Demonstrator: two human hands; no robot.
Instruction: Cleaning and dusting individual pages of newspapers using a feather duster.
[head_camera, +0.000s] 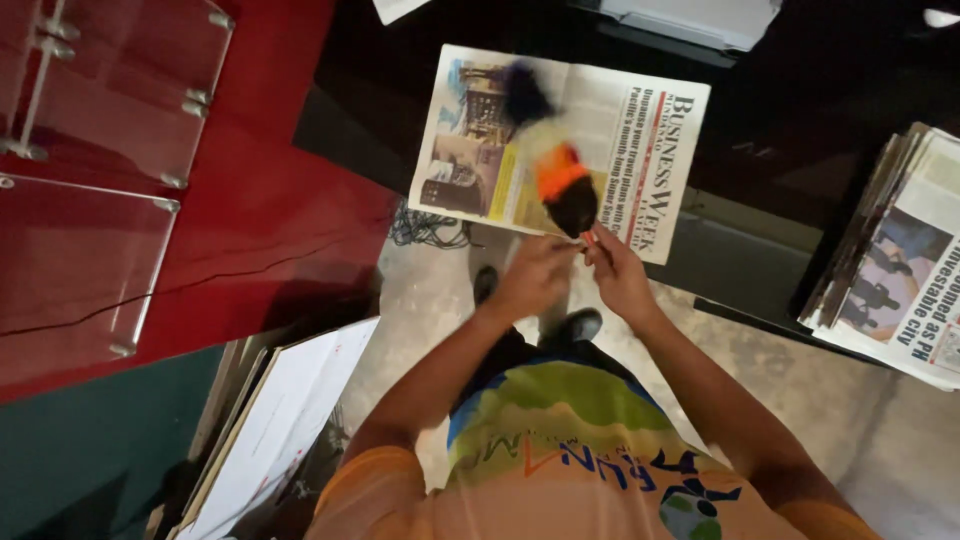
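A folded newspaper (640, 135) lies on a dark table (780, 120) in front of me. Over it hovers a feather duster (550, 165) with blue, yellow, orange and black tufts, blurred by motion. My left hand (532, 277) and my right hand (615, 268) meet at the duster's orange handle end, just below the black tuft and off the newspaper's near edge. Both hands have their fingers closed around that handle.
A stack of newspapers (900, 260) sits at the right of the table. A red counter (260, 200) with clear acrylic holders (110, 90) stands on the left. White boards (280, 420) lean below it. Tangled cables (425, 228) and my shoes (572, 325) are on the concrete floor.
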